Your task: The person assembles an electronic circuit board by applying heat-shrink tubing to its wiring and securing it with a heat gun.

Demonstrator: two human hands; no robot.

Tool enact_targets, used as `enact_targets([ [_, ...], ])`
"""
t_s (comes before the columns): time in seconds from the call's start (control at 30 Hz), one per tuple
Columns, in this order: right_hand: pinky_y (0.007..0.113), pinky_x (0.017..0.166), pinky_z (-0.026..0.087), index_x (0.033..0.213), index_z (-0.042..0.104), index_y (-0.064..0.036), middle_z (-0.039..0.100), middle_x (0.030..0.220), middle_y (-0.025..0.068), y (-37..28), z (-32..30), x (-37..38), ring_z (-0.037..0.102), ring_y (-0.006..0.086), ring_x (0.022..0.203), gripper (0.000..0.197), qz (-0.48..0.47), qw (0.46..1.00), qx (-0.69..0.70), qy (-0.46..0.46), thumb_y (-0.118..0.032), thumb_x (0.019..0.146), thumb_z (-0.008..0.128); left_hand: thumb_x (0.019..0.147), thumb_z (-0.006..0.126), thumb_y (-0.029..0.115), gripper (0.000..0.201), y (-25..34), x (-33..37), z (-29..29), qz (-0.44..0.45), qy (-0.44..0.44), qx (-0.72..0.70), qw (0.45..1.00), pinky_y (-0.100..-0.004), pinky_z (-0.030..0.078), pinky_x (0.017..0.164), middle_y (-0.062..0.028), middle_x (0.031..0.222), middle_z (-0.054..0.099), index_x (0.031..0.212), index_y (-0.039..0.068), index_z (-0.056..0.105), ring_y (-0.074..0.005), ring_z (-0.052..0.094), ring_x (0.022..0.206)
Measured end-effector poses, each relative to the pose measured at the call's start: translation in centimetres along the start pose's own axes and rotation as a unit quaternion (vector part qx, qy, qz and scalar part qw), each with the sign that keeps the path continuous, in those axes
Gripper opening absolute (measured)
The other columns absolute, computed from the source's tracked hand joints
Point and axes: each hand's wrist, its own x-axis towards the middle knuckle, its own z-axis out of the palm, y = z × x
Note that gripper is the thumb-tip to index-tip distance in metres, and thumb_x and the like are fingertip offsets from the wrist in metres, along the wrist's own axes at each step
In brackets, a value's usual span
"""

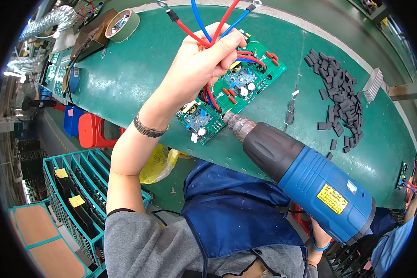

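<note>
A bundle of red and blue wires (188, 32) was held upright in the left hand (203, 60), with the fingers closed around it and the thumb pressed against its side. Ring terminals could be seen on two of the free ends, above the knuckles. Below the hand, the wires were joined to green circuit boards (240, 88), which were laid flat on the green table (141, 60) near its front edge.

A blue and black heat gun (317, 180) was held slantwise from the lower right, its metal nozzle (240, 125) pointed at the foot of the wires; whether the boards were touched by it could not be told. The right hand (320, 234) was mostly hidden beneath the gun's body, so how its fingers were set could not be told.

To the right of the boards, many short black sleeves (340, 95) were heaped loosely on the table, with a finned metal piece (372, 85) placed just beside them. At the far left, a round tub (131, 30) was filled with small parts. Below the table's left side, a red stool (90, 132) and a green rack (69, 160) marked with yellow notes (76, 201) were seen.
</note>
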Motion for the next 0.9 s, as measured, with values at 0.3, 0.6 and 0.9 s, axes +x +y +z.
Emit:
enact_targets([
  [0.3,0.031,0.073,0.052,0.100,0.061,0.0049,0.066,0.093,0.0124,-1.0,0.9,0.4,0.063,0.0191,0.076,0.023,-0.023,0.999,-0.027,0.004,0.006,0.079,0.068,0.094,0.062,0.025,0.028,-0.2,1.2,-2.3,0.156,-0.153,0.188,0.958,-0.0252,0.049,0.069,-0.0010,0.071,0.061,0.104,-0.001,0.059,-0.0081,0.060,0.072],
  [0.6,0.031,0.072,0.052,0.100,0.062,0.0048,0.066,0.093,0.0125,-3.0,2.4,0.9,0.063,0.0190,0.076,0.022,-0.045,0.997,-0.053,0.023,0.006,0.079,0.068,0.093,0.064,0.027,0.025,-1.1,1.8,-2.1,0.116,-0.179,0.047,0.976,-0.0205,0.042,0.056,0.0017,0.071,0.058,0.087,0.003,0.063,-0.0041,0.053,0.064],
  [0.9,0.031,0.072,0.052,0.099,0.062,0.0047,0.066,0.093,0.0125,-1.7,1.2,0.5,0.063,0.0190,0.075,0.021,-0.069,0.995,-0.062,0.033,0.006,0.079,0.068,0.098,0.057,0.027,0.034,-1.3,1.7,-1.4,0.207,-0.051,0.090,0.973,-0.0214,0.036,0.053,0.0044,0.061,0.049,0.072,0.005,0.056,-0.0031,0.044,0.058],
])
